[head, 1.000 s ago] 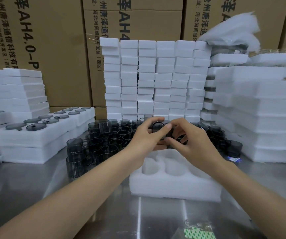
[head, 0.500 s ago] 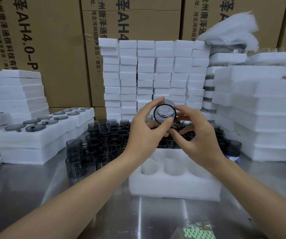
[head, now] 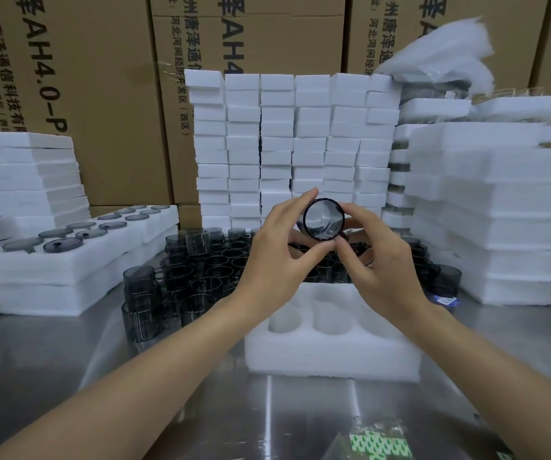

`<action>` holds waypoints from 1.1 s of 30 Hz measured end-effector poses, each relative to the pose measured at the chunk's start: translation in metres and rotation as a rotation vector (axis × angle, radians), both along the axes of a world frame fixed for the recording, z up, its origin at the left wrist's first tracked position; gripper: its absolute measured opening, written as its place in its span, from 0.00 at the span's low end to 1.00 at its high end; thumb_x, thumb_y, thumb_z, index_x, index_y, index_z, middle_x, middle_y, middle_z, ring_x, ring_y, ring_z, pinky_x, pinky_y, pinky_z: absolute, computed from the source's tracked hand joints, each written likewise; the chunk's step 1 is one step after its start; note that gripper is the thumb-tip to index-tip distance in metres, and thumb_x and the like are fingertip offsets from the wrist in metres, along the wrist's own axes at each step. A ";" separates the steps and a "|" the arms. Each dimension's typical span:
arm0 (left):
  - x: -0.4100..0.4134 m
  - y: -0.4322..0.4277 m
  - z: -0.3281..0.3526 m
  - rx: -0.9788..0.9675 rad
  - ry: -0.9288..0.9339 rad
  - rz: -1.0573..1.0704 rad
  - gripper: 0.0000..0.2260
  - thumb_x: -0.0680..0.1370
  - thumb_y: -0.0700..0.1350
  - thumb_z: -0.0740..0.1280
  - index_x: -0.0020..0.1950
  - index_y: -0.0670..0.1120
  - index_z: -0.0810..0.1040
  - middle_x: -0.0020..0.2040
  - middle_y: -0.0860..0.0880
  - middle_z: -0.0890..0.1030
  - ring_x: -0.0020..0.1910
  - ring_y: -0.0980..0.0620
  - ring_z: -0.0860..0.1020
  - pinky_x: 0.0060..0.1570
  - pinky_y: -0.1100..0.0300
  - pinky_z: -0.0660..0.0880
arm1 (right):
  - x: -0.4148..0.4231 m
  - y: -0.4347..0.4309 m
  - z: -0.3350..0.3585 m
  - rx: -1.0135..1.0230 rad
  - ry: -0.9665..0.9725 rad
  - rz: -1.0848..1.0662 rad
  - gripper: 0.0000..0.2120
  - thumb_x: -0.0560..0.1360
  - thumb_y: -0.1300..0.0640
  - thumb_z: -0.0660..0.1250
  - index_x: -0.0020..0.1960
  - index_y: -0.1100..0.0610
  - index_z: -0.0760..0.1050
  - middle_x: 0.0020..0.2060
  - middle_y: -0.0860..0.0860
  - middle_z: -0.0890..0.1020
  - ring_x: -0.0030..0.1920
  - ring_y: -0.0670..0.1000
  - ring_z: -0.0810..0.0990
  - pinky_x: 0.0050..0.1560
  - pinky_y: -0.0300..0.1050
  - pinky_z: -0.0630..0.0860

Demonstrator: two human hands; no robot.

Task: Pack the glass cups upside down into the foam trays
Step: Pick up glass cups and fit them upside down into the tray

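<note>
Two hands, the left hand (head: 274, 270) and the right hand (head: 380, 270), pinch one smoky glass cup (head: 323, 220) in curled fingers. The cup is on its side, held above a white foam tray (head: 330, 356) on the steel desk (head: 168, 393). Smooth glass could slip from so light a hold and hit the crowded loose cups (head: 208, 267) below. The tray's spongy round wells look snug.

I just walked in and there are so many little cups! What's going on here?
A person is packing cups. The left hand and right hand together hold one glass cup up on its side, above a white foam tray whose visible holes are empty. Many more dark cups stand on the metal table behind it, and a filled tray lies to the left.
</note>
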State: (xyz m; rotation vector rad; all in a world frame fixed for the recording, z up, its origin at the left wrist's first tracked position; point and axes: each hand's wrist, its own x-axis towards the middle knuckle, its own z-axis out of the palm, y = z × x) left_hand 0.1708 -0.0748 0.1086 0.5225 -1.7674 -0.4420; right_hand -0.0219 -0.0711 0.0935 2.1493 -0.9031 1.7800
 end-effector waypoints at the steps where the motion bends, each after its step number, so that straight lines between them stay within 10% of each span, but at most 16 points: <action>1: 0.000 -0.001 0.001 -0.002 0.002 -0.001 0.32 0.80 0.46 0.78 0.82 0.58 0.71 0.72 0.57 0.75 0.52 0.52 0.87 0.50 0.59 0.83 | 0.000 0.000 0.000 -0.002 -0.001 0.001 0.20 0.82 0.52 0.67 0.74 0.44 0.71 0.58 0.31 0.80 0.54 0.42 0.85 0.35 0.29 0.74; 7: 0.005 -0.005 0.012 0.149 0.120 -0.007 0.26 0.75 0.56 0.80 0.71 0.59 0.80 0.60 0.52 0.85 0.43 0.53 0.85 0.50 0.60 0.80 | 0.001 0.002 0.000 -0.004 -0.002 -0.051 0.18 0.79 0.50 0.71 0.65 0.42 0.68 0.55 0.34 0.81 0.44 0.51 0.88 0.33 0.52 0.80; 12: 0.007 -0.007 0.014 0.215 0.080 0.028 0.16 0.77 0.63 0.74 0.61 0.59 0.84 0.50 0.54 0.87 0.43 0.46 0.83 0.46 0.57 0.81 | 0.004 0.008 0.003 -0.035 0.057 -0.075 0.13 0.80 0.49 0.72 0.63 0.46 0.73 0.52 0.33 0.83 0.52 0.38 0.86 0.36 0.40 0.79; 18: 0.008 -0.007 0.007 0.169 0.033 0.022 0.23 0.84 0.58 0.66 0.80 0.58 0.74 0.53 0.55 0.84 0.43 0.56 0.83 0.43 0.69 0.76 | 0.004 0.009 0.009 0.040 -0.065 -0.095 0.15 0.80 0.44 0.71 0.62 0.47 0.73 0.50 0.34 0.83 0.50 0.41 0.87 0.37 0.43 0.79; 33: 0.005 -0.005 0.006 0.043 0.092 0.110 0.14 0.82 0.55 0.71 0.67 0.61 0.84 0.42 0.54 0.71 0.40 0.40 0.79 0.48 0.37 0.81 | 0.000 0.004 0.001 0.204 0.073 -0.104 0.10 0.85 0.44 0.61 0.56 0.48 0.76 0.42 0.40 0.83 0.46 0.47 0.84 0.42 0.44 0.77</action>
